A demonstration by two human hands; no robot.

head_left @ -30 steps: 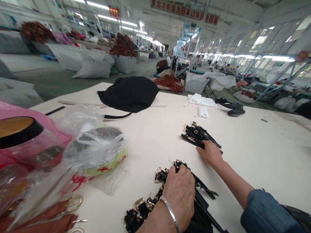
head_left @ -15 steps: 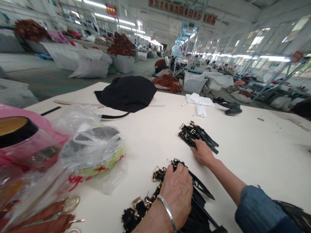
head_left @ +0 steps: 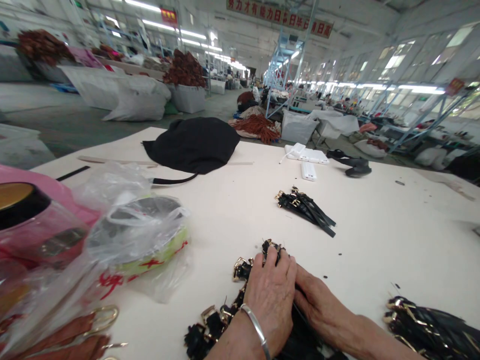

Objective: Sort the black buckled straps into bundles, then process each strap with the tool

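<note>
While our left hand and right hand press curled fingers onto the strap pile, we judge these limp, light straps best gripped near their stiff buckles.

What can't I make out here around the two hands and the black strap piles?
- Head view: the near pile of black straps with gold buckles is largely covered by the left hand and right hand; any grip is hidden.
- The second black strap bundle is cut off by the right and bottom edges.
- The small stack of black buckled straps is too small to count.
- The dark round object inside the clear plastic bag is blurred by film.
</note>
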